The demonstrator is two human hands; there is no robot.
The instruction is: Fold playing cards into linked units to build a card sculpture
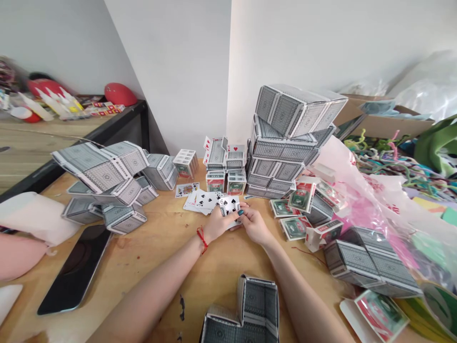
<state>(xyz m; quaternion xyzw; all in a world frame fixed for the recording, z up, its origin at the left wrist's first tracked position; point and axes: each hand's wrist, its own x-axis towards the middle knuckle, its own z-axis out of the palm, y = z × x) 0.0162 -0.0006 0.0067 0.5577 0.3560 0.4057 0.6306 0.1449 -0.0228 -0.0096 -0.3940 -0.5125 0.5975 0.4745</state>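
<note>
My left hand [216, 226] is closed on a playing card [229, 204], a six of spades facing me, its dark-nailed thumb across the card's face. My right hand [255, 226] pinches the same card at its right edge; whether more cards lie behind it is hidden. Just beyond lie loose spread cards [203, 201], face up, and a face card [187, 190] apart from them. Behind these stand small card boxes [215, 181] with folded card pieces [216, 153] on top. Close to my body sits an L-shaped block built from cards [257, 305].
A tall stack of card-built blocks [278, 147] rises at back right, and more blocks [103, 166] are piled left. Red-green card boxes [294, 227] and plastic bags [342, 166] crowd the right. A dark phone [76, 269] lies left. Glue bottles [57, 102] stand on another table.
</note>
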